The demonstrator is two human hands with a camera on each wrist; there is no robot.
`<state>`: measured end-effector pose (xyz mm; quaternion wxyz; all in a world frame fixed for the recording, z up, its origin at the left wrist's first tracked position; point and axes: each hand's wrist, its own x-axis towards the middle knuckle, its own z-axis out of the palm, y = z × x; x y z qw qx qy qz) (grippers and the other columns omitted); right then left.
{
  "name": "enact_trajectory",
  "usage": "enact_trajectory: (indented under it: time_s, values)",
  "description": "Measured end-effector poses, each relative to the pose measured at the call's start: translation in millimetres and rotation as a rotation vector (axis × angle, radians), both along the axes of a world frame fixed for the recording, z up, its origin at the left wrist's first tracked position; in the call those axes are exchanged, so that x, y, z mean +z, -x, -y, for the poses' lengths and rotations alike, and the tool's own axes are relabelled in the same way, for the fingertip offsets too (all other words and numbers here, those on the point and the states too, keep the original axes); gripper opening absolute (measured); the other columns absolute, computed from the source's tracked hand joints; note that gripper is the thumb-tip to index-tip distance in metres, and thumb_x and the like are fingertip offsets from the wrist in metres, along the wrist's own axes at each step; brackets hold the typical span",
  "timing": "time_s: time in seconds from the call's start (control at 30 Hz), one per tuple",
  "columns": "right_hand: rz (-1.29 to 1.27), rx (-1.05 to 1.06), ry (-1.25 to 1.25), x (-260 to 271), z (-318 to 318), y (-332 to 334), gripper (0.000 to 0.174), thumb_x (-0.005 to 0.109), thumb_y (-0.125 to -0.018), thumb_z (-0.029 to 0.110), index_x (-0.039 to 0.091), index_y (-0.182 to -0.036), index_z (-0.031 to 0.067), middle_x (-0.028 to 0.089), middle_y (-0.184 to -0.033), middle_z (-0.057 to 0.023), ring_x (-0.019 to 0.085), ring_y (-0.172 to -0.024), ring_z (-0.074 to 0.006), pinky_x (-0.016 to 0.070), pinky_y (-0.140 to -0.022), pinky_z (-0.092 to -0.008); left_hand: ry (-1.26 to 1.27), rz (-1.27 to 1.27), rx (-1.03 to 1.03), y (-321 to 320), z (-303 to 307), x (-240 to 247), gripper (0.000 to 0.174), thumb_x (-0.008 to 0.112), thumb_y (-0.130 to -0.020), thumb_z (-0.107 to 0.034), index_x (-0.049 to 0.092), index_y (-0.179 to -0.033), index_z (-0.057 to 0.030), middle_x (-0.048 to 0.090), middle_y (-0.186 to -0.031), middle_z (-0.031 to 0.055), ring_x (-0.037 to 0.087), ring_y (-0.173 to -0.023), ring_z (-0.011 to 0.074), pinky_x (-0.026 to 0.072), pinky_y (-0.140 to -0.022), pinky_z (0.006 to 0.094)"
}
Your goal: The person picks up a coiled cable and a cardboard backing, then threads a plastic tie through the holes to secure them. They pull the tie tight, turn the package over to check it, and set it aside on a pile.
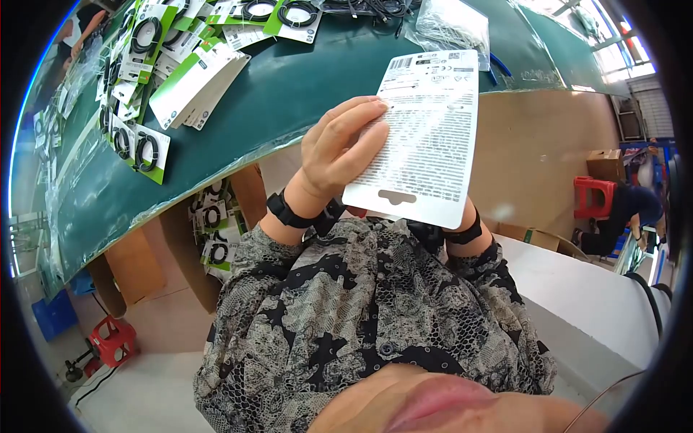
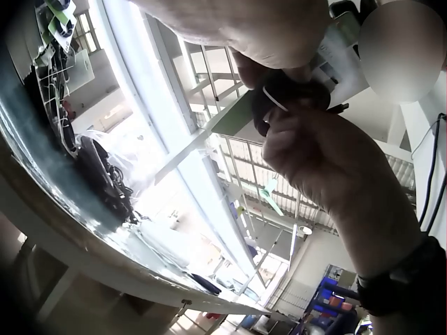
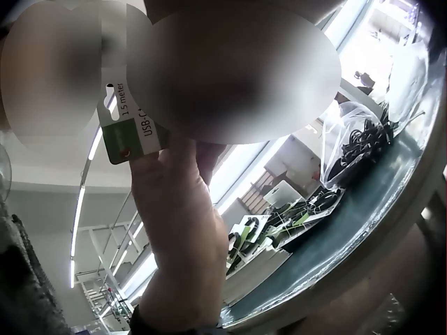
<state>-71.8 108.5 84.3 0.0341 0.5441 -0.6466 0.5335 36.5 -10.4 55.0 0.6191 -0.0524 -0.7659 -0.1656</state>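
Note:
My left hand (image 1: 343, 148) grips a white packaging card (image 1: 426, 137) by its left edge, fingers across its printed back, which faces up. The card has a hang slot near its lower end. In the right wrist view, the card's green and white front (image 3: 122, 143) shows the words "1.5 meter" and "USB-C". Behind the card, mostly hidden in the head view, is my right hand (image 2: 314, 153). Its curled fingers pinch a coiled black cable (image 2: 283, 94) with a thin white strip on it, up against the card's underside.
A green-topped table (image 1: 267, 94) curves ahead. Carded cables (image 1: 148, 36) and a fanned stack of cards (image 1: 195, 86) lie at its left. Loose black cables and a clear plastic bag (image 1: 451, 25) lie farther back. Below the edge stands a cardboard box (image 1: 184, 245) of carded cables. Another person (image 1: 635, 209) bends at right.

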Motion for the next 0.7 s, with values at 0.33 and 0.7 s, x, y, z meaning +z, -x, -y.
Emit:
enact_trajectory:
  time_s: [0.33,0.7]
  values:
    - [0.293,0.003,0.005,-25.2,-7.3,-0.3,0.025,0.069,-0.073,0.003,0.058,-0.094,-0.0039,0.061,-0.088,-0.0134,0.060,-0.071,-0.0229,0.0471,-0.060,-0.0290,-0.020,0.001,-0.026,-7.5,2.3,6.9,0.034,0.070,-0.065,0.001,0.058,-0.097,-0.0018,0.060,-0.104,0.0173,0.064,-0.089,0.0296,0.0551,-0.073,0.0325]
    - [0.178,0.176,0.032,1.4,-0.9,-12.6,0.021,0.059,-0.090,0.013,0.056,-0.099,-0.0047,0.060,-0.092,-0.0131,0.058,-0.080,-0.0199,0.0478,-0.072,-0.0272,-1.209,-0.156,-0.490,-5.6,-16.7,-16.7,0.018,0.054,-0.093,-0.015,0.059,-0.104,-0.0017,0.064,-0.095,0.0103,0.064,-0.079,0.0205,0.0531,-0.071,0.0317]
